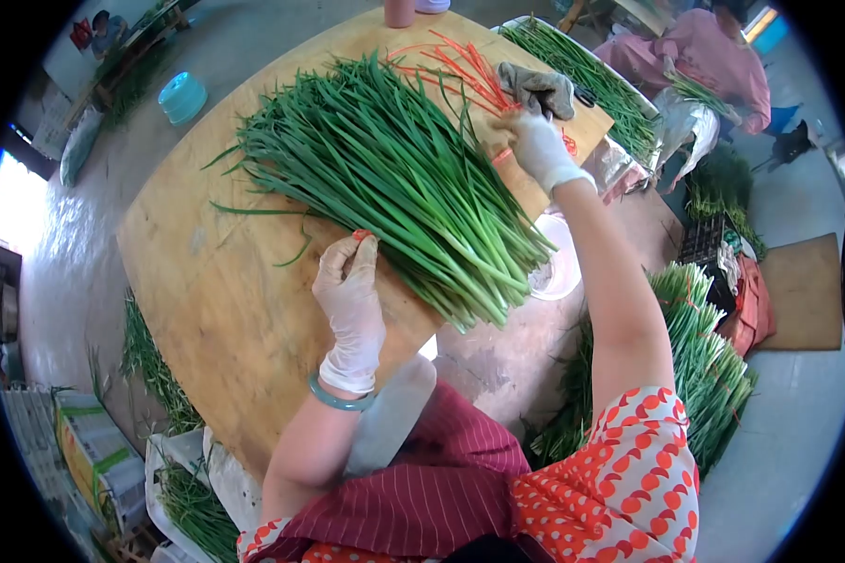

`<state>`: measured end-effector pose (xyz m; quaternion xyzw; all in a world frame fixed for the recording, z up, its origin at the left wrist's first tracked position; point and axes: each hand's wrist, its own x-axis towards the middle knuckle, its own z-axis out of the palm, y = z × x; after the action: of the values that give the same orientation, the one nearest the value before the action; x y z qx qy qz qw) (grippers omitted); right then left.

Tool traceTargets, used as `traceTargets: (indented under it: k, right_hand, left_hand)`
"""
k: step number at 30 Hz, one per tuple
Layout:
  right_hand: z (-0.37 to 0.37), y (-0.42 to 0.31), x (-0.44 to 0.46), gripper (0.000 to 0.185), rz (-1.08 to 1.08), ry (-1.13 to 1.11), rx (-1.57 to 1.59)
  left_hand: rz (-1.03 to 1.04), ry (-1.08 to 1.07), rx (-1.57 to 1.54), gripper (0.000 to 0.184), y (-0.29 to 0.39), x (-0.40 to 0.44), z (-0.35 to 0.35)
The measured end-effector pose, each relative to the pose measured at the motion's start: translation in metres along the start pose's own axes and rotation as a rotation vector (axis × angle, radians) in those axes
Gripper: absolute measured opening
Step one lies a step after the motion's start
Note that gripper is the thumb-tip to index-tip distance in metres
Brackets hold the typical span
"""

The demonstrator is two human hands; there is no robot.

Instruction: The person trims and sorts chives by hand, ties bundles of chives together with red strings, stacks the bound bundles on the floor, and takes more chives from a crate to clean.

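A large loose pile of garlic chives (pixel 385 178) lies across the wooden tabletop (pixel 244 328), pale stem ends toward me at the lower right. At its near left edge, my left hand (pixel 350 305), in a thin white glove, pinches a small piece of red strip (pixel 361 235) between thumb and finger. Beyond the stems, my gloved right hand (pixel 543 152) is closed, fingertips at the ends of several red tie strips (pixel 460 70). Which strip it grips is partly hidden by the fingers. A grey work glove (pixel 538 89) lies just past the right hand.
A white tray (pixel 650 105) of greens stands beyond the table's right edge, near a person in pink (pixel 714 61). A white bucket (pixel 561 258) is below the table edge. Tied chive bundles (pixel 695 347) stack at my right. A blue basin (pixel 182 98) sits on the floor.
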<state>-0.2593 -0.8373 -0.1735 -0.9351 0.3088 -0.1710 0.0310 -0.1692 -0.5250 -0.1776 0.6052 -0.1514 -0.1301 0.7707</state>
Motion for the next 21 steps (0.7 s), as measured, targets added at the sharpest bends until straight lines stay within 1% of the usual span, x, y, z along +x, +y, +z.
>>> traceTargets:
  k: [2,3,4,7,8,9,10,11,12,14,15,16,18,19,21]
  right_hand:
    - [0.008,0.006,-0.021,0.027,-0.236,0.075,-0.055]
    - [0.011,0.006,-0.024,0.015,-0.280,0.155,0.071]
    - [0.009,0.002,-0.026,0.015,-0.279,0.158,0.075]
    - [-0.014,-0.009,-0.034,0.012,-0.112,-0.133,-0.034]
    - [-0.012,-0.007,-0.039,0.012,-0.104,-0.130,-0.036]
    - [-0.007,-0.006,-0.046,0.011,0.031,-0.075,0.179]
    - [-0.003,-0.006,-0.049,0.011,0.165,-0.018,0.393]
    - [-0.001,-0.005,-0.047,0.009,0.315,-0.130,1.026]
    - [0.001,-0.006,-0.048,0.009,0.317,-0.128,1.026]
    - [-0.003,-0.017,-0.052,0.010,0.579,-0.149,1.698]
    - [-0.002,-0.021,-0.051,0.012,0.633,-0.119,1.731]
    - [0.000,-0.022,-0.051,0.012,0.637,-0.118,1.730]
    - [0.006,-0.023,-0.048,0.022,0.553,-0.140,1.621]
    - [0.004,-0.027,-0.048,0.022,0.554,-0.140,1.621]
    - [0.000,-0.036,-0.049,0.027,0.645,-0.148,1.447]
  left_hand:
    - [-0.060,0.022,-0.020,0.008,0.002,0.000,0.001]
    - [-0.054,0.021,-0.018,0.008,0.002,0.001,0.001]
    - [-0.068,0.025,-0.011,0.008,0.000,0.002,0.000]
    - [-0.083,0.015,-0.016,0.009,-0.001,0.002,-0.002]
    - [-0.082,0.010,-0.033,0.009,-0.002,0.002,-0.001]
    - [-0.082,0.003,-0.033,0.009,0.001,0.002,0.000]
    - [-0.127,0.013,-0.057,0.008,0.005,0.001,0.002]
    - [-0.171,0.024,-0.080,0.009,0.008,0.001,0.003]
    - [-0.172,0.021,-0.080,0.009,0.007,0.000,0.003]
    - [-0.155,0.021,-0.075,0.010,0.006,-0.001,0.004]
    - [-0.159,0.018,-0.074,0.010,0.007,-0.002,0.004]
    - [-0.166,0.028,-0.083,0.010,0.008,-0.002,0.005]
    - [-0.173,0.038,-0.092,0.010,0.008,-0.002,0.005]
    - [-0.174,0.039,-0.093,0.010,0.008,-0.002,0.006]
    - [-0.176,0.041,-0.093,0.010,0.007,-0.002,0.006]
